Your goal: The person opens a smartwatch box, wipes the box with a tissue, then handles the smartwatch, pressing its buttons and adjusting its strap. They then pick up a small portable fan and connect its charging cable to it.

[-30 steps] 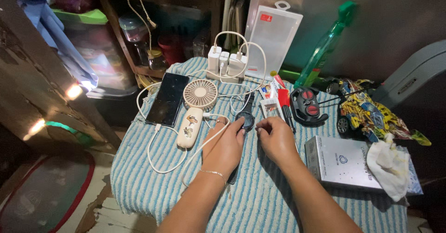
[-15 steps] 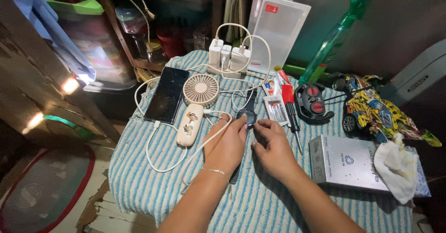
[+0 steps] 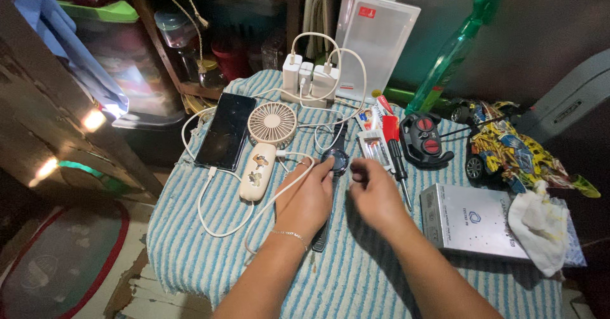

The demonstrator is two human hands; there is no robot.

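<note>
Left hand (image 3: 309,198) lies palm-down on the blue-and-white striped towel (image 3: 210,243), fingers curled, fingertips pinching the rim of the dark round-faced wristwatch (image 3: 336,160). The watch lies flat at the centre of the towel; its dark strap runs back under the left palm and shows again near the wrist. Right hand (image 3: 376,195) is just right of the watch, fingers loosely bent; whether the fingertips touch the watch case cannot be told.

A white charging cable (image 3: 219,227) loops left of the left hand. Beyond it lie a cream oblong power bank (image 3: 257,172), a beige round handheld fan (image 3: 272,122) and a black smartphone (image 3: 226,130). A white multi-plug charger block (image 3: 309,81) stands at the far edge. Just right of the right hand lies a red-handled screwdriver (image 3: 394,147); farther right are a black remote controller with red buttons (image 3: 426,140) and a silver rectangular box (image 3: 473,220).

Open towel surface remains nearest the person, between and beside both forearms. The left towel edge drops off to the floor.

Compared with half a second earlier, both hands hold nearly the same position at the watch; the right hand has drawn slightly lower and away from the watch face.
</note>
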